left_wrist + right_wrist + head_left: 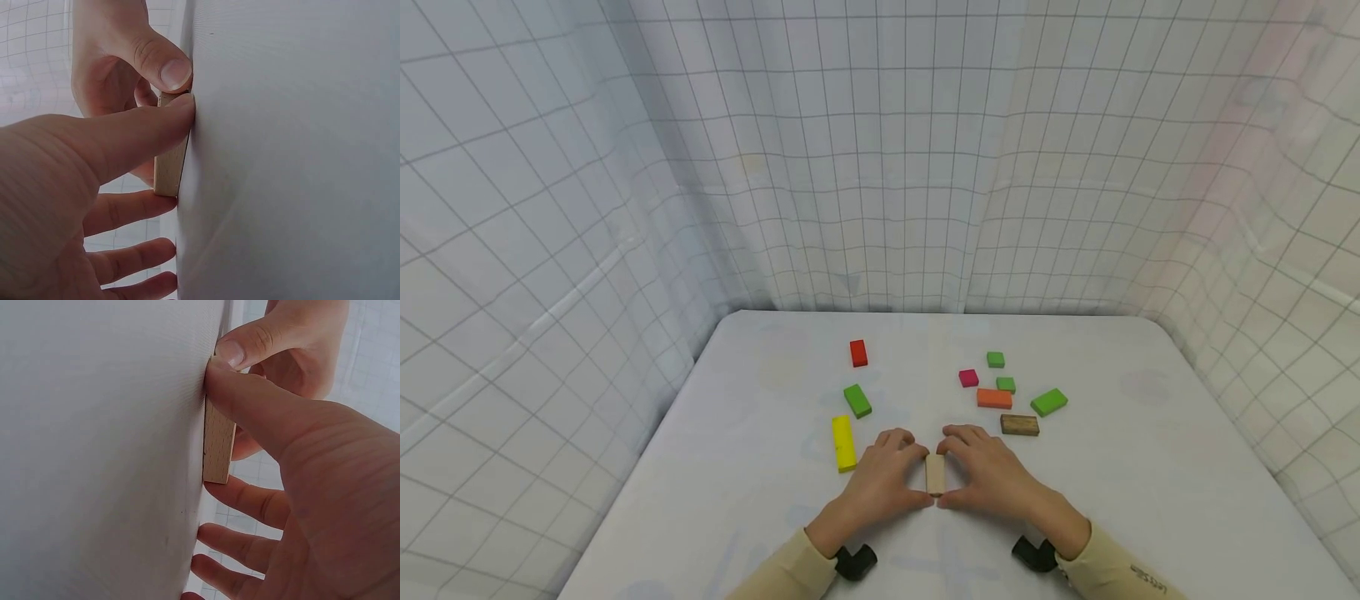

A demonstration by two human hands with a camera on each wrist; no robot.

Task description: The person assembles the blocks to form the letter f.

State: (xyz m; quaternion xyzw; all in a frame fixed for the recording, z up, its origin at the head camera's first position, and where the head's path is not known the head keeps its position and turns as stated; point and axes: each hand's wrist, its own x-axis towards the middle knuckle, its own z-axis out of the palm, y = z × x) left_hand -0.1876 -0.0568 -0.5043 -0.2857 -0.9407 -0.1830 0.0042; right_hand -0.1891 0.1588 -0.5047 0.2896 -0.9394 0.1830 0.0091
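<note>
Head view is showing you gripping a pale wooden block [935, 476] between your left hand [882, 479] and right hand [992, 477], close in front of you on the tabletop [737, 450]. Its long side is running away from you, and it is lying flat, apparently touching the cloth-white surface. In the left wrist view, your left fingers [128, 209] are pinching it end to end: the thumb is bearing on the near end, the index fingertip is meeting the far end, and the others are reaching past it. Your right fingers are mirroring that grip, so both hands are holding the same piece.

As for progress, only this one block is being handled, and the grip is not yet released. Nothing is visibly sitting on top of anything else. To your left, a yellow bar [844, 444], a green block [857, 401] and a red block [858, 353] are lying apart. To your right, a dark brown wooden block [1019, 425], an orange block [994, 399], a brighter green block [1049, 402], a crimson cube-like piece [968, 378] and two small green pieces [996, 359] are lying loosely grouped. Judging by this spread, you are probably working at an early stage: the held block is standing clear of every other piece, and those pieces are waiting with no hand on them.
</note>
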